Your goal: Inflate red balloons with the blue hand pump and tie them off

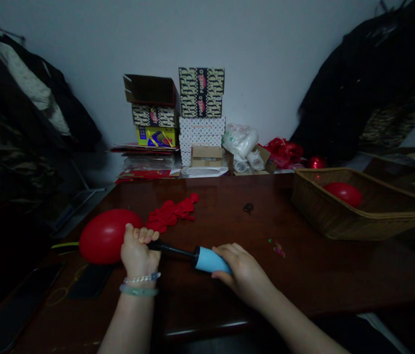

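A red balloon (108, 236), swollen to an oval, sticks out to the left of my left hand (140, 250). That hand is closed around the black end of a hand balloon pump (178, 251), where the balloon's neck is hidden in my fingers. My right hand (242, 268) is wrapped over the pump's light blue barrel (207, 260). A black rod shows between the two hands. Just beyond my left hand, a pile of flat red balloons (170, 214) lies on the dark wooden table (225, 206).
At the right, a woven basket (334, 228) holds another inflated red balloon (344, 193). Small colourful bits (278, 249) and a black looped item (248, 208) lie on the table. Stacked boxes (202, 132) stand by the wall. A dark phone-like slab (91, 280) is near my left wrist.
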Tool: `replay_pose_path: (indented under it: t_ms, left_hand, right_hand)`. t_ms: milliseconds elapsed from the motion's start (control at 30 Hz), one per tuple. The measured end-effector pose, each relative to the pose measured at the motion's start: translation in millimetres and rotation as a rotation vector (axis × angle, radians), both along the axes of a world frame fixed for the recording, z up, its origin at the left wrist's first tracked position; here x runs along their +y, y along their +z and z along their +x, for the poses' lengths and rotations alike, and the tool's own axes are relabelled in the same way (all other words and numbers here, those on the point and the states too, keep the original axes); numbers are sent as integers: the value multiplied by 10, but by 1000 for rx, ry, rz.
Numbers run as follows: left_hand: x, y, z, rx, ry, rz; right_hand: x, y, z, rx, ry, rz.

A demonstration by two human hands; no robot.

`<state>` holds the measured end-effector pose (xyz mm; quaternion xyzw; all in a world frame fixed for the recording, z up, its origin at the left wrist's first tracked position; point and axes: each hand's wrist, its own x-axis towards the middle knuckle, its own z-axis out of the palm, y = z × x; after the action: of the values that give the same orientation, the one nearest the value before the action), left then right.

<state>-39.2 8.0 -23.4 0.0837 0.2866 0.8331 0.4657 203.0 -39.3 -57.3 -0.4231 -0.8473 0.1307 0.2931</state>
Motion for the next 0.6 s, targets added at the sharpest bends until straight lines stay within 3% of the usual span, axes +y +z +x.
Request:
replay_pose_path:
  t_ms: [333,600]
  left_hand:
    - [14,-45,88,-2,6,0]
    - [-39,-107,361,4,-66,-5]
  right_hand:
    - [37,-71,-34,-32,-21,22]
    - [-38,-150,-204,42,-25,133]
